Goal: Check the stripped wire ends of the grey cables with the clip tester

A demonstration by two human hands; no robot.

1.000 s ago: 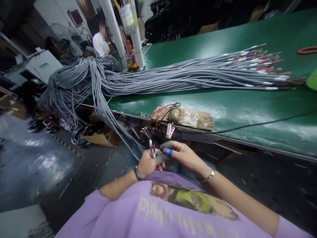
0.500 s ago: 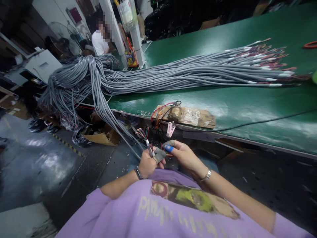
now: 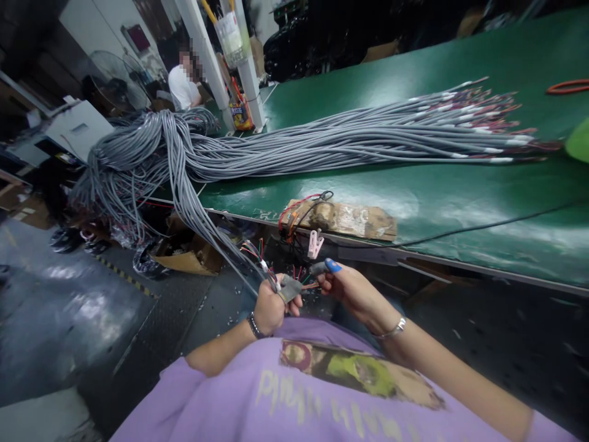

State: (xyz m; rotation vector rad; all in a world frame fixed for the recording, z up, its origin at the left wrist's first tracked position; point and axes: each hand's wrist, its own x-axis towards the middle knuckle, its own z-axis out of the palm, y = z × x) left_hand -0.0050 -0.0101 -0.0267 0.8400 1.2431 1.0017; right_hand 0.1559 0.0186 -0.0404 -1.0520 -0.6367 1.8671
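My left hand point(image 3: 271, 307), with a grey cover on its thumb, is closed on the grey cable point(image 3: 246, 261) near its split end. Thin coloured wires point(image 3: 253, 248) fan out above the fist, and more short wires point(image 3: 299, 274) stick out to its right. My right hand point(image 3: 350, 291) is just right of these wire ends, its blue-banded thumb lifted off the grey-covered index finger. Its other fingers are curled, partly hidden, close to the copper-coloured wire ends. Whether they touch a wire I cannot make out.
A thick bundle of grey cables point(image 3: 285, 147) lies along the green bench point(image 3: 460, 202) and droops off its left side. At the bench edge are a wooden block point(image 3: 368, 221) with leads and a pink clip point(image 3: 315, 244). A cardboard box point(image 3: 193, 261) stands below. Another person point(image 3: 181, 86) is at the back.
My right thumb has lifted away from the index finger, and the right hand has shifted slightly right from the wires. The left hand keeps its hold, moving slightly left in view.
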